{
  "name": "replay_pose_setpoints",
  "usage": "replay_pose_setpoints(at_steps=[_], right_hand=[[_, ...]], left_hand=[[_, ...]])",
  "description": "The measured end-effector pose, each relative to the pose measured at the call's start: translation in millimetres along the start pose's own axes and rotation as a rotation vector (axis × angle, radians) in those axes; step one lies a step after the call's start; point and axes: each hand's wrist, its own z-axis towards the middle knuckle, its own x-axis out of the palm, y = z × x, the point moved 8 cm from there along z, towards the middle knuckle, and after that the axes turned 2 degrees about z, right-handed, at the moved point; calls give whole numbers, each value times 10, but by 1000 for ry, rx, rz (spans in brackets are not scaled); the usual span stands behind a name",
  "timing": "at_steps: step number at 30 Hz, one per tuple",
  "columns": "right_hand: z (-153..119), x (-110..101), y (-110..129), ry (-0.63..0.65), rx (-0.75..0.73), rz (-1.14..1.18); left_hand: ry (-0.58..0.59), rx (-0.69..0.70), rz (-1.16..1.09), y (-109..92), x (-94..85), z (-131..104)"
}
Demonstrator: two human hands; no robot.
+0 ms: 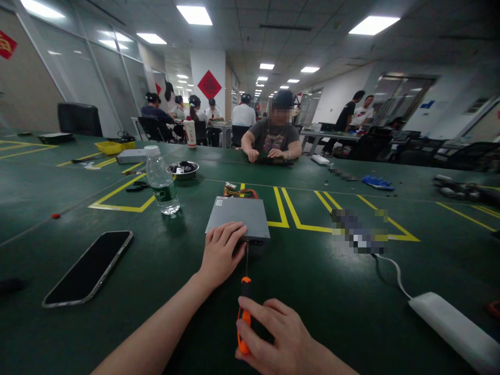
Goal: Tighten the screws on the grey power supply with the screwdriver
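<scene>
A grey metal computer power supply [240,211] lies on the green table, with a bundle of coloured wires [246,193] at its far side. My left hand [222,250] grips its near left edge, fingers over the top and thumb down by the front face. My right hand [273,333] is closed around the orange and black handle of a screwdriver [244,317]. The screwdriver's shaft points away from me, and its tip meets the near face of the power supply, beside my left thumb. The exact contact point is too small to make out.
A smartphone [89,268] and a water bottle [162,182] are to the left, with a metal bowl [184,171] behind. To the right lie a white power bank-like block [449,323] and its cable. Across the table sits a person [273,135] working with their hands.
</scene>
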Motion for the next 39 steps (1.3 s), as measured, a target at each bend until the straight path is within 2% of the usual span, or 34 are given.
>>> replay_pose_setpoints(at_steps=[3, 5, 9, 16, 22, 28, 31, 34, 39], right_hand=[[-44, -5, -38, -26, 51, 39], [-46, 6, -58, 12, 83, 69], [0, 25, -16, 104, 36, 47], [3, -102, -32, -79, 11, 52], [7, -11, -32, 86, 34, 52], [-20, -81, -55, -60, 22, 35], [-21, -35, -78, 7, 58, 64], [2, 7, -35, 73, 23, 44], [13, -119, -45, -76, 7, 9]], left_hand=[[-10, 0, 2, -4, -1, 0], [-6, -4, -4, 1, 9, -4], [5, -17, -16, 13, 26, -13], [21, -23, -22, 15, 18, -1], [9, -19, -15, 5, 1, 2], [1, -36, -19, 14, 6, 1], [0, -43, -21, 11, 8, 0], [-4, -41, -23, 5, 0, 0], [-4, -38, -26, 5, -12, 5]])
